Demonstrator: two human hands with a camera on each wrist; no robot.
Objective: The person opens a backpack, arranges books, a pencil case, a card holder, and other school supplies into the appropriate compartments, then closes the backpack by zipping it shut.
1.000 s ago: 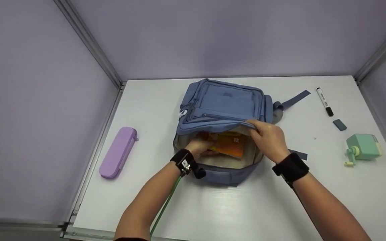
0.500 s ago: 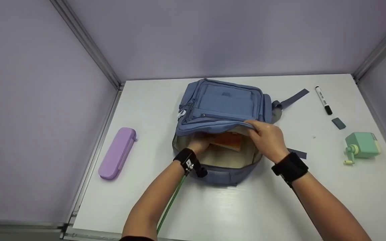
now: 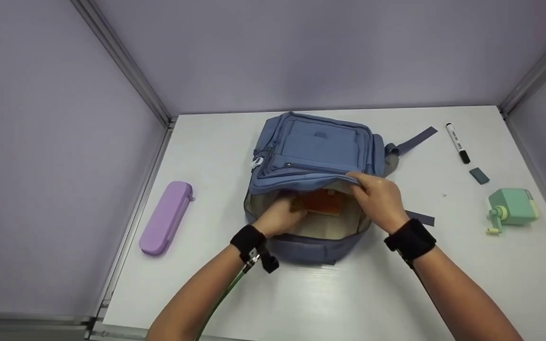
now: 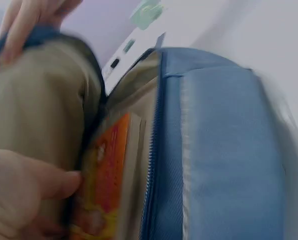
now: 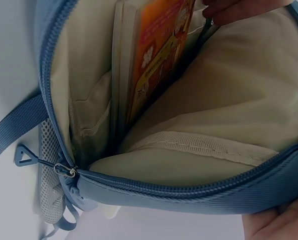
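Note:
A blue backpack (image 3: 323,142) lies on the white table with its main compartment unzipped, its beige lining showing. My right hand (image 3: 379,196) pinches the upper edge of the opening and holds it raised. Inside the compartment rests an orange and yellow book (image 3: 323,202); the left wrist view shows the cover and page edges of the book (image 4: 109,175). My left hand (image 3: 280,218) reaches into the mouth of the bag, beside the book, its thumb extended in the left wrist view. Its other fingers are partly hidden, and no object shows in its grip.
To the left lies a purple pencil case (image 3: 166,218). On the right are a black-capped marker (image 3: 458,143), a dark eraser (image 3: 479,175) and a green crank pencil sharpener (image 3: 514,207). Backpack straps (image 3: 417,139) stick out to the right. Grey panels surround the table's back and sides.
My left hand first went deeper into the backpack with the book, which slid further in, then drew back partway toward the opening. The right hand keeps holding the bag's edge.

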